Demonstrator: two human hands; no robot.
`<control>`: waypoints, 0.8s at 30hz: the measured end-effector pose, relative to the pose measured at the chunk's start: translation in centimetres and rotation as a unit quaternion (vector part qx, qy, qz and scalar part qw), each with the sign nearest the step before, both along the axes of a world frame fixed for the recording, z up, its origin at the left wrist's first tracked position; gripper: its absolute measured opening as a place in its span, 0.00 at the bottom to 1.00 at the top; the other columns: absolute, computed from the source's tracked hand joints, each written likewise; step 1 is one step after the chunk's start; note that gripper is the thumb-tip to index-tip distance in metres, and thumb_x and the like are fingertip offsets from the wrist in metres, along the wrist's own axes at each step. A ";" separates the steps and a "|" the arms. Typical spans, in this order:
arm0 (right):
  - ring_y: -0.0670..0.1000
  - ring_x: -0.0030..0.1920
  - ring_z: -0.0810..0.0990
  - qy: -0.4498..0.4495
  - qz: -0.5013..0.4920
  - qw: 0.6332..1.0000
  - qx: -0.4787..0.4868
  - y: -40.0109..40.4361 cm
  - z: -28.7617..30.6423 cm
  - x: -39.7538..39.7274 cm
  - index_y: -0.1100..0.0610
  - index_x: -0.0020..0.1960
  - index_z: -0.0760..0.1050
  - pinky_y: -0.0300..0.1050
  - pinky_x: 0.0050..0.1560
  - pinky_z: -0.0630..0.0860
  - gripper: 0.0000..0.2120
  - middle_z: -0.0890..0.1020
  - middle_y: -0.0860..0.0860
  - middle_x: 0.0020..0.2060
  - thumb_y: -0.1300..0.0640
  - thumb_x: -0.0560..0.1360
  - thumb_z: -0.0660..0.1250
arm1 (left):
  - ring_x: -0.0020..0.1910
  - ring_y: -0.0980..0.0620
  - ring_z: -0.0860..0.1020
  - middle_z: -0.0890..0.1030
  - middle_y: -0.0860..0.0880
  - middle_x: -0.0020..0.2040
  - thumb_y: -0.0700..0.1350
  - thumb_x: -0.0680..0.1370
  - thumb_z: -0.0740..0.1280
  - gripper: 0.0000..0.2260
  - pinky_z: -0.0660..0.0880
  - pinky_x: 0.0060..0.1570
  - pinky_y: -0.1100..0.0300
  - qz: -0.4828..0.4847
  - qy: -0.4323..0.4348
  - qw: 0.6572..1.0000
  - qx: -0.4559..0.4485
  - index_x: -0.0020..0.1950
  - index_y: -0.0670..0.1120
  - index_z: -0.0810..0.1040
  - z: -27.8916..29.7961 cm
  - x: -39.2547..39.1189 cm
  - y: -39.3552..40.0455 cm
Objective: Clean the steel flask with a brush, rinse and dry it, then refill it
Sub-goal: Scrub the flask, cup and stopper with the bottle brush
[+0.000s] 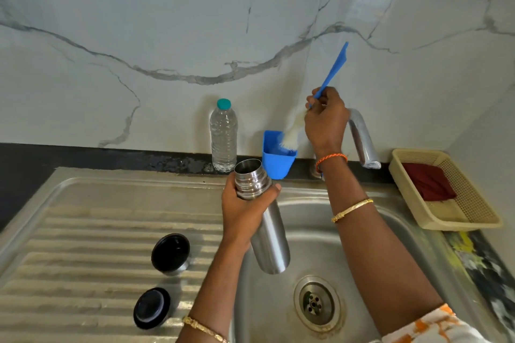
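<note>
My left hand (242, 211) grips the open steel flask (271, 237) near its neck and holds it tilted over the sink basin (306, 231). Above and behind it, my right hand (326, 117) holds a brush by its blue handle (333, 71). The brush's white bristles (292, 131) point down into a blue cup (277, 160) at the back of the sink. Two black flask caps (170, 252) (152, 308) lie on the ribbed drainboard (83, 245) to the left.
A clear water bottle (223, 136) with a teal cap stands against the marble wall. The steel tap (362, 139) arches behind my right wrist. A beige basket (443, 189) holding a dark red cloth (429, 181) sits at the right. The drain (316, 302) is below the flask.
</note>
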State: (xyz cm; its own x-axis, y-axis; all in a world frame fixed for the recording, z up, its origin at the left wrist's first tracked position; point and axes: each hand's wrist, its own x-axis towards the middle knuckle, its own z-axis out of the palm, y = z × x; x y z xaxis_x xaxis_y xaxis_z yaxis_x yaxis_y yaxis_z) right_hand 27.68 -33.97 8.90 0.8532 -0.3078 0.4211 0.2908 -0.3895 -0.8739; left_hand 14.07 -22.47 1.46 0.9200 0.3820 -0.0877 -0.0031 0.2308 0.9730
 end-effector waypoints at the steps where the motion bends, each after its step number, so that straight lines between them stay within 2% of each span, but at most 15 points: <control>1: 0.47 0.48 0.79 -0.008 -0.007 1.000 0.004 -0.1 0.1 -0.1 0.63 0.55 0.73 0.39 0.53 0.77 0.09 0.78 0.50 0.43 0.68 0.78 0.58 | 0.39 0.59 0.81 0.83 0.52 0.43 0.34 0.65 0.79 0.21 0.76 0.37 0.68 0.001 0.001 1.000 0.001 0.53 0.49 0.78 0.0 0.0 0.0; 3: 0.48 0.49 0.80 -0.014 -0.015 1.000 -0.007 0.0 0.0 -0.5 0.63 0.56 0.73 0.38 0.52 0.77 0.09 0.79 0.52 0.44 0.67 0.78 0.59 | 0.39 0.59 0.81 0.83 0.52 0.43 0.35 0.65 0.79 0.21 0.77 0.37 0.67 0.007 0.004 1.000 0.000 0.53 0.49 0.78 -0.1 0.0 0.0; 7: 0.52 0.48 0.81 0.002 -0.002 0.998 -0.069 0.5 -0.4 -0.5 0.63 0.58 0.73 0.44 0.51 0.79 0.09 0.81 0.57 0.47 0.65 0.78 0.61 | 0.38 0.60 0.81 0.83 0.50 0.45 0.35 0.65 0.79 0.22 0.76 0.37 0.68 0.012 0.011 1.000 0.002 0.54 0.48 0.77 -0.1 -0.1 -0.2; 9: 0.52 0.46 0.81 -0.003 -0.002 0.997 -0.077 0.5 0.6 -0.2 0.64 0.55 0.74 0.40 0.48 0.78 0.08 0.82 0.58 0.45 0.66 0.77 0.62 | 0.38 0.61 0.81 0.83 0.51 0.45 0.35 0.65 0.79 0.22 0.76 0.36 0.69 0.011 0.010 1.000 0.004 0.54 0.48 0.77 0.0 -0.2 -0.3; 12: 0.49 0.41 0.80 -0.031 -0.010 0.998 -0.051 0.1 2.5 -0.3 0.65 0.53 0.75 0.27 0.38 0.72 0.06 0.82 0.57 0.43 0.66 0.77 0.63 | 0.39 0.60 0.81 0.83 0.52 0.44 0.35 0.65 0.79 0.21 0.77 0.38 0.68 0.012 0.005 1.000 0.010 0.53 0.50 0.77 0.1 -0.3 -0.4; 16: 0.40 0.30 0.76 -0.085 -0.027 0.996 0.000 -0.4 4.3 -1.9 0.65 0.48 0.74 0.25 0.33 0.69 0.04 0.79 0.51 0.34 0.64 0.75 0.67 | 0.40 0.58 0.81 0.83 0.51 0.45 0.35 0.65 0.79 0.22 0.77 0.40 0.66 0.020 0.005 1.000 0.012 0.54 0.49 0.78 0.1 -0.7 -0.6; 20: 0.41 0.30 0.76 -0.148 -0.045 0.987 0.033 -1.0 6.2 -4.6 0.62 0.45 0.71 0.30 0.34 0.74 0.07 0.76 0.44 0.33 0.61 0.75 0.69 | 0.43 0.54 0.82 0.84 0.48 0.46 0.35 0.65 0.79 0.22 0.77 0.42 0.63 0.022 -0.004 1.000 0.009 0.55 0.47 0.78 0.5 -1.7 -0.9; 24: 0.48 0.34 0.80 -0.196 -0.049 0.978 0.052 -1.9 8.3 -8.6 0.58 0.44 0.69 0.41 0.36 0.79 0.08 0.77 0.47 0.35 0.60 0.75 0.69 | 0.43 0.53 0.82 0.84 0.47 0.46 0.36 0.65 0.79 0.22 0.77 0.41 0.63 0.024 -0.015 0.999 0.016 0.55 0.46 0.78 1.1 -3.1 -1.3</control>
State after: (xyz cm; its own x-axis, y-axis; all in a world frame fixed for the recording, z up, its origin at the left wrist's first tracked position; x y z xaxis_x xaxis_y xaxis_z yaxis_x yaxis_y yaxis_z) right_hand 19.12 -35.85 17.22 0.5971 -0.4384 0.6717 0.5763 -0.3481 -0.7394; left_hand 10.99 -23.74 2.54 0.9022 0.4287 -0.0466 -0.0437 0.1983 0.9792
